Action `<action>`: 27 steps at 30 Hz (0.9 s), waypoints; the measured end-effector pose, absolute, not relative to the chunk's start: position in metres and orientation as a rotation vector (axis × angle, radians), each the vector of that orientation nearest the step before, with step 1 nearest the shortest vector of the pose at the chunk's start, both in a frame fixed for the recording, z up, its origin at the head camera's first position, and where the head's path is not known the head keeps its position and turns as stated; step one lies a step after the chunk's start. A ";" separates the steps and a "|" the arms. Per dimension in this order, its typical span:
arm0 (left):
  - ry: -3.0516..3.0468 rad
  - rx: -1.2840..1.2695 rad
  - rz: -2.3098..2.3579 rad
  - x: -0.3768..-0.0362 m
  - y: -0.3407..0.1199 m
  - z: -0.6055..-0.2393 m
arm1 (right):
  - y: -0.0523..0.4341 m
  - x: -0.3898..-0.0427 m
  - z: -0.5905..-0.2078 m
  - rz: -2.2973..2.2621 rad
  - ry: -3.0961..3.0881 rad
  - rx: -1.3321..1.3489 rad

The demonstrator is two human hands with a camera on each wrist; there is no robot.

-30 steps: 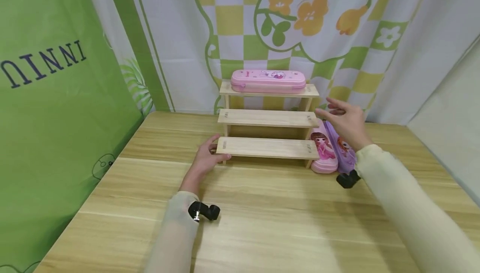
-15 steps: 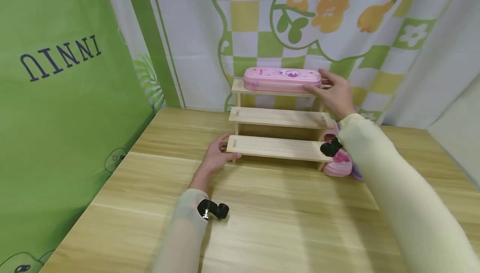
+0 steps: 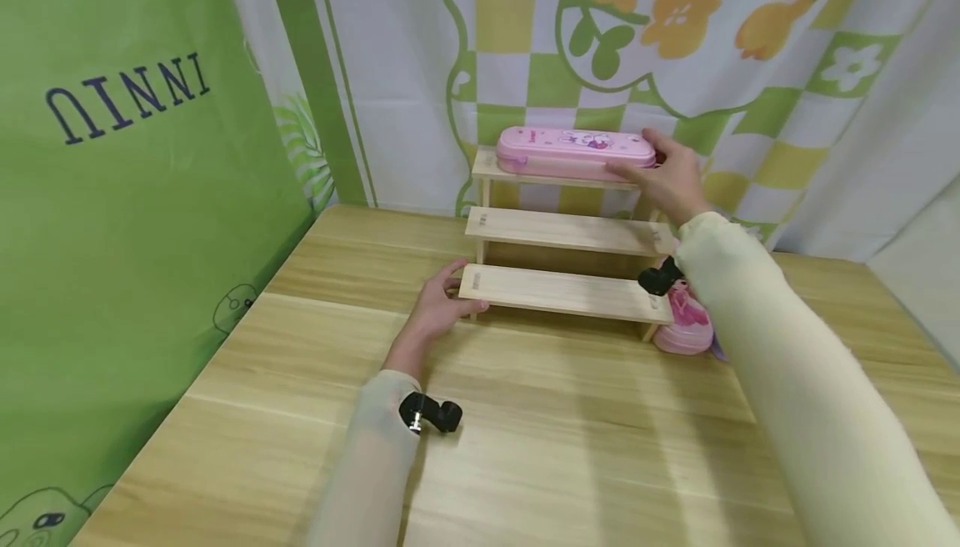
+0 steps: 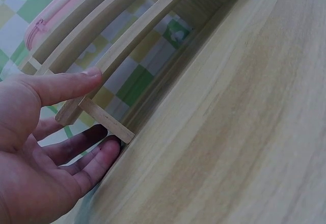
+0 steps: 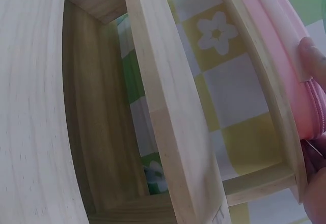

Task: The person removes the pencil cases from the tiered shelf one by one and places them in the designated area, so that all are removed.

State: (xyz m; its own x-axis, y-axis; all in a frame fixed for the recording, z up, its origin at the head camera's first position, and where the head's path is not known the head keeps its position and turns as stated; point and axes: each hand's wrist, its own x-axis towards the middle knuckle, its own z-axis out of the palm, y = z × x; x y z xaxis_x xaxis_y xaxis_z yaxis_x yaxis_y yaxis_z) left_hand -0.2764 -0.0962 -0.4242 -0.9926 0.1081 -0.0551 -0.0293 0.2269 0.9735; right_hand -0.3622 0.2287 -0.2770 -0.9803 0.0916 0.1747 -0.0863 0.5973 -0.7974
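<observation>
A three-tier wooden step shelf (image 3: pixel 566 290) stands on the table, its lowest tier nearest me. My left hand (image 3: pixel 435 309) grips the left end of that tier; the left wrist view has the thumb (image 4: pixel 76 85) on the board's front edge and the other fingers curled beside the leg. On the top tier lies a pink pencil case (image 3: pixel 573 155) with a rabbit print. My right hand (image 3: pixel 671 180) holds its right end, thumb on the front side and fingers behind. In the right wrist view the thumb presses near the case's zipper (image 5: pixel 317 102).
Against the shelf's right side lies another pink pencil case (image 3: pixel 686 322) with a doll picture, partly behind my right sleeve. A purple case (image 3: pixel 718 349) shows just past it. A patterned curtain (image 3: pixel 525 47) hangs behind the table (image 3: pixel 510 430), and a green cloth (image 3: pixel 135 222) hangs at left.
My right hand has moved up and left from beside the shelf and taken hold of the top pencil case's right end. My left hand keeps its grip. The head view has shifted slightly.
</observation>
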 end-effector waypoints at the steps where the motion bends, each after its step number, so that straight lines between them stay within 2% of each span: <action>1: 2.376 0.078 1.880 -0.277 -0.096 -0.424 | 0.229 -0.362 -0.276 1.330 -2.627 -0.007; 27: 2.377 0.056 1.864 -0.274 -0.095 -0.421 | 0.236 -0.347 -0.279 1.341 -2.552 -0.022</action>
State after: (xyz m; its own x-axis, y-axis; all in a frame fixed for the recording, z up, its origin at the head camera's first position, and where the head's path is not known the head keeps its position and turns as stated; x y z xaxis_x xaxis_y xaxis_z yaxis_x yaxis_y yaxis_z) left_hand -0.2745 -0.0948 -0.4215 -0.9921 0.1033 -0.0716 -0.0449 0.2405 0.9696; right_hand -0.3474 0.2361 -0.2794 -0.9666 0.1322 0.2195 -0.1058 0.5742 -0.8119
